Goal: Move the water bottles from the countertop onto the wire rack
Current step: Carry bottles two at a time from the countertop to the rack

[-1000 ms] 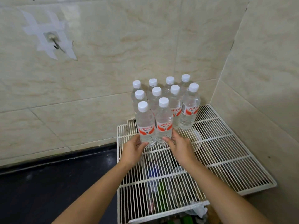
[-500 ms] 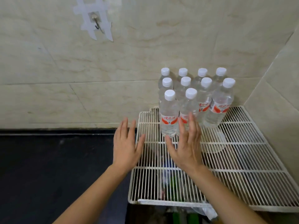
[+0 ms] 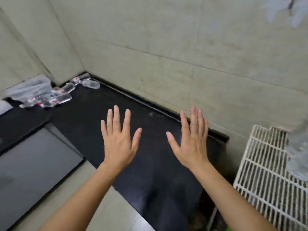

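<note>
Several clear water bottles (image 3: 55, 95) with red-and-white labels lie on their sides at the far left corner of the black countertop (image 3: 103, 114). The white wire rack (image 3: 263, 172) shows at the right edge, with a blurred bottle (image 3: 298, 150) standing on it. My left hand (image 3: 119, 140) and my right hand (image 3: 191, 139) hover flat over the middle of the countertop, fingers spread and straight, holding nothing. Both hands are well away from the lying bottles and left of the rack.
A crumpled clear plastic bag (image 3: 28, 89) sits behind the lying bottles. Beige tiled walls close the back and left. A grey panel (image 3: 33, 164) lies at the lower left, beside the counter's front edge.
The view has swung left, away from the bottles standing on the rack. Both hands have left the rack and now hover over the black countertop, fingers spread.
</note>
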Demonstrator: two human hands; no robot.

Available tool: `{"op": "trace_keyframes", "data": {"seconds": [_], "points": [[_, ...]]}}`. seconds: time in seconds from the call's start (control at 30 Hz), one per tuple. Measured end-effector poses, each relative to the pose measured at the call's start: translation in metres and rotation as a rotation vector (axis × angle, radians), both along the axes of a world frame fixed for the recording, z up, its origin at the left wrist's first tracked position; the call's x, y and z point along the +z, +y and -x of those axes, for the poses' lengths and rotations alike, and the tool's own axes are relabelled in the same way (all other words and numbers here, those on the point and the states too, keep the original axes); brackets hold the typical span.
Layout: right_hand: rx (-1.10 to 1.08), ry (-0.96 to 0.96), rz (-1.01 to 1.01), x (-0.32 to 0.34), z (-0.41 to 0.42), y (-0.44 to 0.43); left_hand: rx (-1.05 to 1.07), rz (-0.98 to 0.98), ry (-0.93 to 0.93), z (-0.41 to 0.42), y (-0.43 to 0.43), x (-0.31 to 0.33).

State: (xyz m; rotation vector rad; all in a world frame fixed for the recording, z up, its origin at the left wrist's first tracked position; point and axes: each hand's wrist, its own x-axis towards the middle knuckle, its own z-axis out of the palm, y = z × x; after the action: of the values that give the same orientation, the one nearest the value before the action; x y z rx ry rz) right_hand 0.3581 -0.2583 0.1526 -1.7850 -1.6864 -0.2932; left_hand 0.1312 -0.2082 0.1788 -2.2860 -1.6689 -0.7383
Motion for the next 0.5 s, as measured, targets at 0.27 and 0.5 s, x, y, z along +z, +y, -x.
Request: {"op": "trace_keyframes", "data": {"seconds": [0.27, 0.5], "points": [[0.192, 0.002, 0.024, -0.006, 0.209, 0.132, 0.188, 0.031, 0.014, 0.231, 0.075, -0.001], [0.408, 0.028, 0.133, 0.001, 0.410, 0.245, 0.392, 0.066, 0.052, 0.417, 0.134, 0.011]]}}
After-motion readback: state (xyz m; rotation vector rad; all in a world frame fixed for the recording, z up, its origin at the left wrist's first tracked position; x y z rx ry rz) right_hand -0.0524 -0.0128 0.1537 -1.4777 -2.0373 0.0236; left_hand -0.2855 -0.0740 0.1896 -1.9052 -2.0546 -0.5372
